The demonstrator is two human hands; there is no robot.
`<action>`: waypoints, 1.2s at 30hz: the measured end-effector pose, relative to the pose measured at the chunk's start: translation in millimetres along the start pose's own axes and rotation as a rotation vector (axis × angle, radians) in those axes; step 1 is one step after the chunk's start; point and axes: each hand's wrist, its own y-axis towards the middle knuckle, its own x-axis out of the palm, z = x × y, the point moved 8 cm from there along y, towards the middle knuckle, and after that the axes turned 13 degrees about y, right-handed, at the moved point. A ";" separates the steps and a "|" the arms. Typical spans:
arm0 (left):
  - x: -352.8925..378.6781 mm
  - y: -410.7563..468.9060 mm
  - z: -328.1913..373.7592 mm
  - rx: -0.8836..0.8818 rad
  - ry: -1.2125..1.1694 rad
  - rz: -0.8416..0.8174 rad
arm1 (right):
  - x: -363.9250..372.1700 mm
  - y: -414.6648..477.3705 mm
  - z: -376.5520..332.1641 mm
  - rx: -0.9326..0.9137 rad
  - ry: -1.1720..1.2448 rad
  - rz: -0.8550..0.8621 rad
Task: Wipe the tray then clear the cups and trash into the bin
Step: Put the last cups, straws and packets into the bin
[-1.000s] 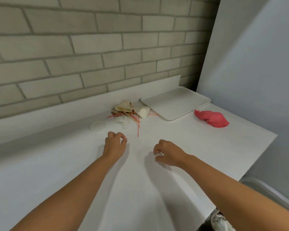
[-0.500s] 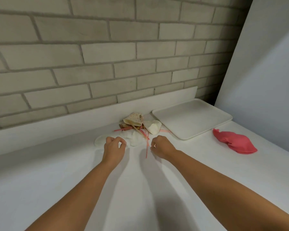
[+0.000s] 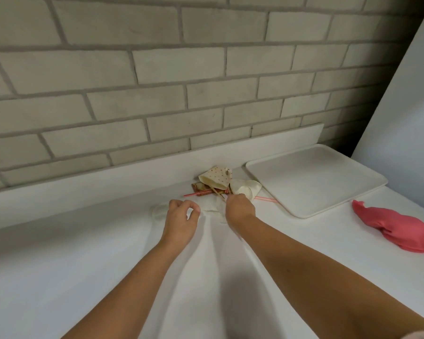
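A pile of trash lies by the backsplash: a dotted paper cup (image 3: 216,178) on its side, a white cup (image 3: 245,187) tipped over, red straws (image 3: 197,194), a brown wrapper (image 3: 200,185) and a crumpled white tissue (image 3: 212,206). My right hand (image 3: 239,209) reaches into the pile with its fingers curled down at the straws; its fingertips are hidden. My left hand (image 3: 181,216) hovers just left of the tissue, fingers loosely curled, holding nothing. A clear round lid (image 3: 159,211) lies beside it. The white tray (image 3: 313,182) is bare, to the right of the pile.
A crumpled pink cloth (image 3: 397,231) lies on the white counter (image 3: 96,265) right of the tray. A brick wall and a low white backsplash (image 3: 108,184) close the far side. A white panel (image 3: 406,118) stands at the right.
Both hands have moved forward to the trash pile. The right hand went from the open counter onto the straws and cups. The view has shifted closer to the wall.
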 end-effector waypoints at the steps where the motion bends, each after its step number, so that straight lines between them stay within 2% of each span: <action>1: 1.5 -0.6 -1.4 -0.002 -0.006 -0.009 | 0.2 -0.6 -0.6 -0.008 -0.008 -0.005; 4: 6.8 -4.2 -4.8 -0.018 -0.021 -0.036 | 4.6 -5.7 1.8 -0.022 -0.035 -0.053; 8: 9.6 -9.4 -8.0 -0.042 -0.021 -0.056 | 12.2 -18.1 14.7 0.071 0.005 -0.128; 13: 6.4 -13.0 -4.5 -0.046 -0.019 -0.059 | 6.8 -33.3 18.1 0.154 0.151 -0.308; 16: 8.1 -14.1 1.1 -0.042 -0.011 -0.066 | -0.1 -38.7 24.9 0.146 0.386 -0.400; 18: 10.4 -14.5 5.3 -0.041 -0.011 -0.074 | -11.6 -49.2 31.4 0.217 0.531 -0.421; 24: 17.9 -15.4 17.7 -0.040 -0.033 -0.081 | -41.7 -57.8 36.5 0.265 0.596 -0.354; 27: 27.0 -15.7 20.6 -0.114 -0.191 -0.141 | -46.9 -65.9 26.1 0.216 0.828 -0.330; 29: 37.9 -20.0 20.5 -0.250 -0.331 -0.241 | -48.5 -72.0 10.4 0.102 0.983 -0.325; 31: 51.8 -30.1 23.8 -0.415 -0.587 -0.367 | -44.0 -76.6 -1.5 0.039 1.076 -0.324; 34: 61.0 -34.0 37.7 -0.485 -1.064 -0.437 | -24.7 -80.4 -12.8 0.032 1.036 -0.344; 36: 58.6 -30.3 38.9 -0.481 -1.163 -0.402 | -7.3 -83.1 -19.8 0.029 0.944 -0.388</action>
